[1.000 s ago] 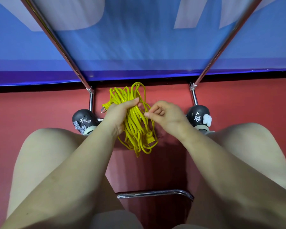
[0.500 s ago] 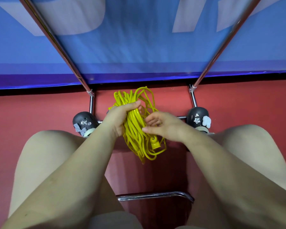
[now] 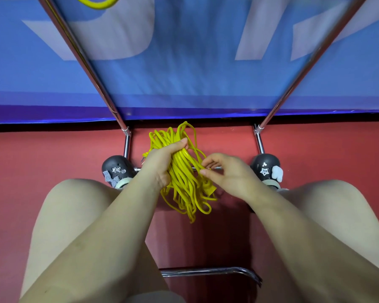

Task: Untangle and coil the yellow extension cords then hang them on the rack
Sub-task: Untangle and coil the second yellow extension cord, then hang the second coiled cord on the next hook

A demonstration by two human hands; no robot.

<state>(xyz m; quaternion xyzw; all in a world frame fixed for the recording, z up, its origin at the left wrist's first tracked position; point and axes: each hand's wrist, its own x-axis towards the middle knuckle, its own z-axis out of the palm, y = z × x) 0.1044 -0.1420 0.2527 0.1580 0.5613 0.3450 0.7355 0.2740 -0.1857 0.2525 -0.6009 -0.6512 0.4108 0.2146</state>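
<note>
Gripping bundle at mid-length: our left hand (image 3: 160, 162) wrapped round yellow cord bundle (image 3: 184, 176), thumb across strands. Our right hand (image 3: 225, 171), fingers curled, pinches single strand at bundle's right edge. Bundle held above red floor (image 3: 31, 162), between knees, loops drooping below fist. We judge cord light, limp, smooth-jacketed, prone to slipping loose; best held mid-bundle. Rack poles (image 3: 90, 68) rise ahead; another yellow loop (image 3: 96, 4) at top edge.
</note>
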